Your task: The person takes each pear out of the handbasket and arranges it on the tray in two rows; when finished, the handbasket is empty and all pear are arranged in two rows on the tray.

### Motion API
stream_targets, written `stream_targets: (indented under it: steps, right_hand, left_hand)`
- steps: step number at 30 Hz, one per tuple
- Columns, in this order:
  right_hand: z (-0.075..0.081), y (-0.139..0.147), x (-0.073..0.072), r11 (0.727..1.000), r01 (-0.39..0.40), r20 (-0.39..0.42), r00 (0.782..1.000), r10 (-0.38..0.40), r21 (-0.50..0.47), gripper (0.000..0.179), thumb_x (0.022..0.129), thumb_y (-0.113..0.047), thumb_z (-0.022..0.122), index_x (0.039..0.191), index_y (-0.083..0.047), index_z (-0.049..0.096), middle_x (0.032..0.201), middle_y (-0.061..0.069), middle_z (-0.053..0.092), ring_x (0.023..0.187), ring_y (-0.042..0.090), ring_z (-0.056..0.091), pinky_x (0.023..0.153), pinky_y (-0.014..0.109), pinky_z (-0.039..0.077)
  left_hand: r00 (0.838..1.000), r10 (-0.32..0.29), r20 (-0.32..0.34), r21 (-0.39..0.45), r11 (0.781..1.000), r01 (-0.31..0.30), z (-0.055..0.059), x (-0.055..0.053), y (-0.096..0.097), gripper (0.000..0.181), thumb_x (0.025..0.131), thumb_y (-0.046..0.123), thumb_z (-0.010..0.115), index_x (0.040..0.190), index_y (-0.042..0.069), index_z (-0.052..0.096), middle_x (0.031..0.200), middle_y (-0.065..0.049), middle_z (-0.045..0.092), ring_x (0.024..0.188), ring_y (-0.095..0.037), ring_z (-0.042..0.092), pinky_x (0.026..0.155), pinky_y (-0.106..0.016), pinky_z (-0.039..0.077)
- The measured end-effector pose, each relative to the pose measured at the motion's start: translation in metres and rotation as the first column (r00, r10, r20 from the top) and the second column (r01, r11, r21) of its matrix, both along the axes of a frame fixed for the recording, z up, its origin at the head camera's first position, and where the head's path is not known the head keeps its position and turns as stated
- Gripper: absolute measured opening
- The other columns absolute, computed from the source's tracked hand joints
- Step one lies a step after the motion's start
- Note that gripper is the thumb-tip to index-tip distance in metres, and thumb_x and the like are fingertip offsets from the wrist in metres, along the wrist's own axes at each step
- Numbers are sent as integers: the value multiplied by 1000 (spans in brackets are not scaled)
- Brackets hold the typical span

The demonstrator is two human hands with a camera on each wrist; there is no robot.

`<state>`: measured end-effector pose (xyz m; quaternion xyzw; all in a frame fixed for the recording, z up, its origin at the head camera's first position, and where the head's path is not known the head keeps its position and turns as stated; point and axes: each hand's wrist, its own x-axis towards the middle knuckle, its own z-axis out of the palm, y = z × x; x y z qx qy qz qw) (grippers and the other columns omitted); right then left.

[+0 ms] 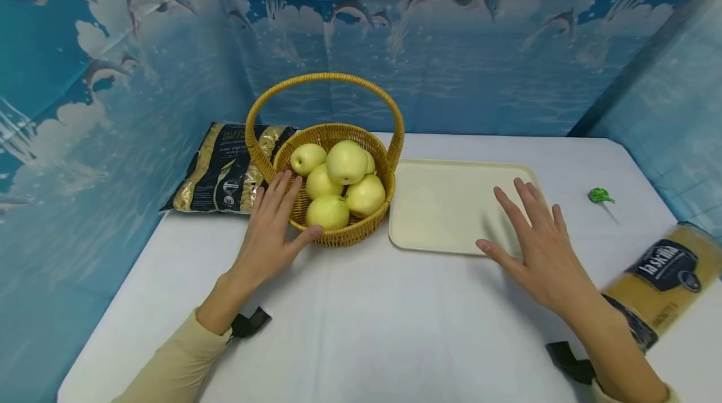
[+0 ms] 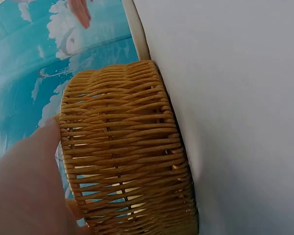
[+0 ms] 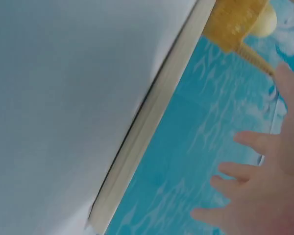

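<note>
A wicker basket (image 1: 350, 237) with a tall arched handle holds several pale green apples (image 1: 346, 162) piled together. My left hand (image 1: 271, 234) is at the basket's front left rim, fingers straight and spread, the thumb overlapping the rim in the head view. In the left wrist view the woven side of the basket (image 2: 122, 147) fills the middle, with part of the left hand (image 2: 29, 181) beside it. My right hand (image 1: 536, 246) hovers with spread fingers over the right front part of a cream tray (image 1: 440, 202). Nothing is in its grasp; the right wrist view shows the hand (image 3: 259, 181) beyond the tray's edge (image 3: 152, 117).
Behind the basket's left side lies a black and gold pasta bag (image 1: 225, 171). A small green leafy piece (image 1: 600, 195) lies right of the tray. A pasta pack (image 1: 671, 271) lies at the right, beside the right forearm. Dolphin-print cloth (image 1: 338, 46) encloses the white table (image 1: 372, 328).
</note>
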<state>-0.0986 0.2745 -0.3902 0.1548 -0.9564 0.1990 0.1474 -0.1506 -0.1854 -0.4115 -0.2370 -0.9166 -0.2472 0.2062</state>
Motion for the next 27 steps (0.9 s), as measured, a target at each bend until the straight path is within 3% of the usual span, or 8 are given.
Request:
stream_targets:
  steps: [7,14,22,27]
  right_hand:
    - [17,-34,-1,994,-89,92,991,95,-65,89,98,-41,75,170,-24,26,173,19,25,158,44,24,125,76,13]
    - [35,-76,-12,983,-139,189,969,160,-117,82,103,-50,65,170,-30,23,174,11,26,153,45,35,115,74,37]
    - [47,-120,-41,952,-226,107,962,251,-208,74,104,-41,67,166,-17,34,170,8,36,155,36,38,120,66,38]
    - [49,-146,-57,932,-242,101,955,278,-270,72,103,-39,69,163,-15,39,167,7,43,155,32,39,124,60,37]
  left_hand:
    - [999,-16,49,39,999,14,-3,-1,4,102,96,84,38,169,13,27,174,-18,25,163,-35,15,129,-68,17]
    - [997,-2,78,49,999,-1,-3,1,3,104,95,85,40,168,13,29,176,-14,19,164,-34,13,129,-67,17]
    - [996,8,86,23,1000,-10,-3,1,2,106,94,87,39,170,16,22,176,-15,18,164,-33,11,129,-67,16]
    - [998,3,62,11,1000,-4,-4,1,2,108,93,88,38,171,16,18,177,-12,15,164,-34,11,130,-67,16]
